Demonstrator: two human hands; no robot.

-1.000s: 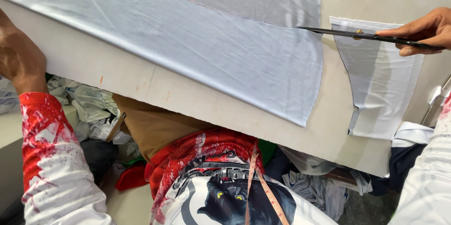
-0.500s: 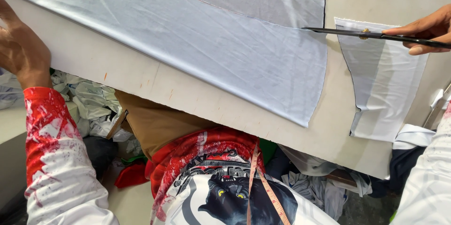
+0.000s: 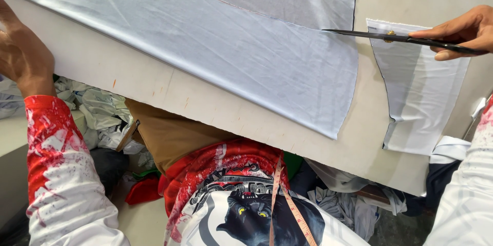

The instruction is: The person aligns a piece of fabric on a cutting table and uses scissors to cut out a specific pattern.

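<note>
1. I'm watching the right hand (image 3: 465, 30) holding the scissors (image 3: 405, 39), fingers wrapped round the handles at the right edge of the view. The blades are lying nearly level, close together, pointing left.

2. Compared with a second ago, the scissor tip has crept leftward. It was sitting over the bare table (image 3: 375, 117) in the gap between the two pieces; now it is touching the right edge of the big cloth (image 3: 231, 56), just where the grey upper layer meets the paler lower one.

3. The cloth itself is lying flat across the table, running from the top left down to a slanted right edge. It has not shifted between frames, so I'm reading the change as the blades entering the fabric, not the fabric being fed to them.

4. The cut-off piece (image 3: 423, 97) is resting to the right, apart from the cloth, under the scissors' shaft. It is staying where it was.

5. The left hand (image 3: 23, 56) is pressing down at the table's left edge, fingers curled out of sight, so I cannot tell how wide they are; it seems to be holding nothing. It has moved only slightly.

6. My judgement: a fresh cut along that seam line is just beginning, with nearly all of its length still ahead.

7. Below the table, a tape measure (image 3: 287, 205) is hanging over my printed shirt, and scraps (image 3: 97, 112) are piling on the floor.
</note>
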